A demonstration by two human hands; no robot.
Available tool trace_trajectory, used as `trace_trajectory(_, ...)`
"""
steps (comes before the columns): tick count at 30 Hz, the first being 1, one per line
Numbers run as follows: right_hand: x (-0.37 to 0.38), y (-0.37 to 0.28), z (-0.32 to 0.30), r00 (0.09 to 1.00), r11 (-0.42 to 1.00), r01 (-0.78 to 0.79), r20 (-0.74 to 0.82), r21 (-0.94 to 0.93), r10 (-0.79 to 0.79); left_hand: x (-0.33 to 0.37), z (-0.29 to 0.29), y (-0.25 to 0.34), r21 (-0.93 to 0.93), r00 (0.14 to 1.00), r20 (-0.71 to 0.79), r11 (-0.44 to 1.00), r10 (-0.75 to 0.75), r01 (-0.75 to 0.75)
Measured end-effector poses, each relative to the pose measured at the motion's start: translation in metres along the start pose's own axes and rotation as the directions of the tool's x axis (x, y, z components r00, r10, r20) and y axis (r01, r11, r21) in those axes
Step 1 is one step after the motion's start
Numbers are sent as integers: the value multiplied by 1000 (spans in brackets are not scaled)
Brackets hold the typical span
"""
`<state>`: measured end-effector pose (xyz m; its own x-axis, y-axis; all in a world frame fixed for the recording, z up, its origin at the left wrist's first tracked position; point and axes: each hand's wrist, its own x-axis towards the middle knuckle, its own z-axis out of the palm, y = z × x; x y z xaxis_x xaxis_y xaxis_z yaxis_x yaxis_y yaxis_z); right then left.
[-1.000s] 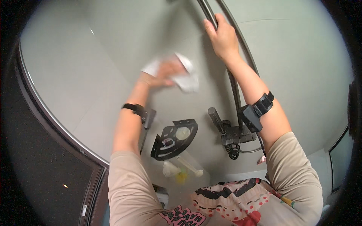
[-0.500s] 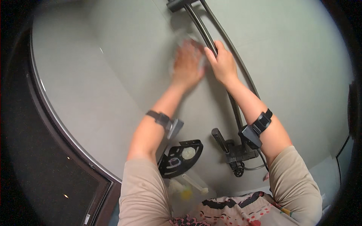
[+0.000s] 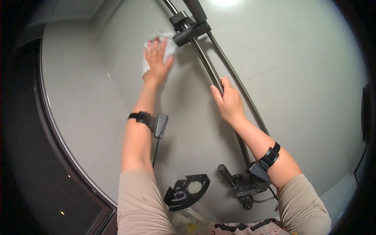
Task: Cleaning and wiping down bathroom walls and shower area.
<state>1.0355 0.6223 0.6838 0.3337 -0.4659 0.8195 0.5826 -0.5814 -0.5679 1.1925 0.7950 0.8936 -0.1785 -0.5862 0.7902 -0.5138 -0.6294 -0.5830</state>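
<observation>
Against the grey wall, my left hand (image 3: pixel 156 62) lies flat with fingers spread over a crumpled white cloth (image 3: pixel 146 65). The cloth shows past the fingers and beside the wrist; the palm hides its middle. My right hand (image 3: pixel 230 102) is closed round a dark metal shower rail (image 3: pixel 204 55), thumb on the near side. Above that grip, a black sliding bracket (image 3: pixel 192 33) sits on the rail, with a dark handle-like piece (image 3: pixel 196 9) rising from it. A dark shower hose (image 3: pixel 235 74) runs along the rail's right side.
Below my hands, a black corner shelf (image 3: pixel 188 203) holds a pale round item (image 3: pixel 194 187). A dark shower mixer (image 3: pixel 244 190) is fixed at the rail's lower end. On the left, a metal-edged frame (image 3: pixel 53 111) borders a dark area. Pale blurred items (image 3: pixel 188 217) lie below the shelf.
My left hand and the cloth have moved left and up along the wall. My right hand still grips the rail. The view has shifted upward, bringing the bracket fully into sight.
</observation>
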Motion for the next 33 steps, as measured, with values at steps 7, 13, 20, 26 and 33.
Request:
trace_trajectory(7,-5,-8,0,1000,1000,13,24,-4,-13,88,21,2,-249,954,-189,951,-232,181)
trace_trajectory(13,-9,-7,0,999,999,28,20,15,-28,87,19,-8,-514,991,-129,851,43,-104)
trace_trajectory(20,-6,-5,1,1000,999,28,12,17,-29,39,36,24,-326,956,-294,942,-18,-83)
trace_trajectory(26,-5,-11,2,999,999,20,29,26,-21,-4,22,85,-202,986,-165,979,-37,3)
trace_trajectory(33,-4,-16,8,993,991,115,-43,66,-113,-42,27,144,-200,950,-137,932,279,-302)
